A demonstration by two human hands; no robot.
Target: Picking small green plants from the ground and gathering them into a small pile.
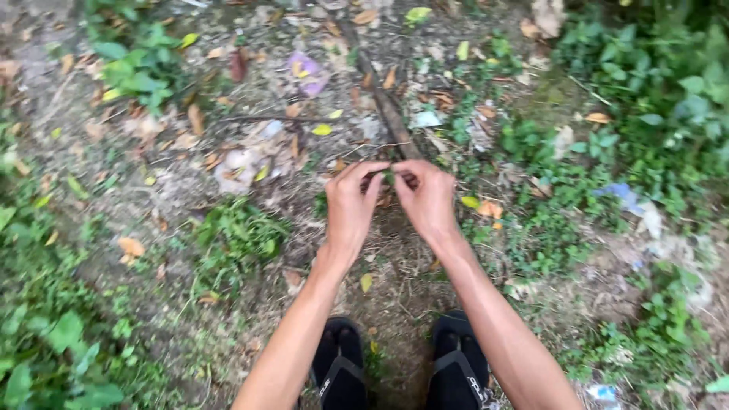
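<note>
Black sandals [395,368] stand on the dirt at the bottom edge. Above them, left hand [351,206] and right hand [427,199] meet, fingertips pinching a thin green strip [389,173] between them. How far this has got cannot be told. Branch [383,102], leaves, weeds lie beyond.

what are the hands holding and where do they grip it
Left hand and right hand pinch a small thin green piece, one fingertip grip at each end; what it is cannot be told.

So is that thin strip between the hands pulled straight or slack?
Roughly straight: the strip runs level between the fingertips of the left hand and right hand. How tight it is, cannot tell; it is too small.
</note>
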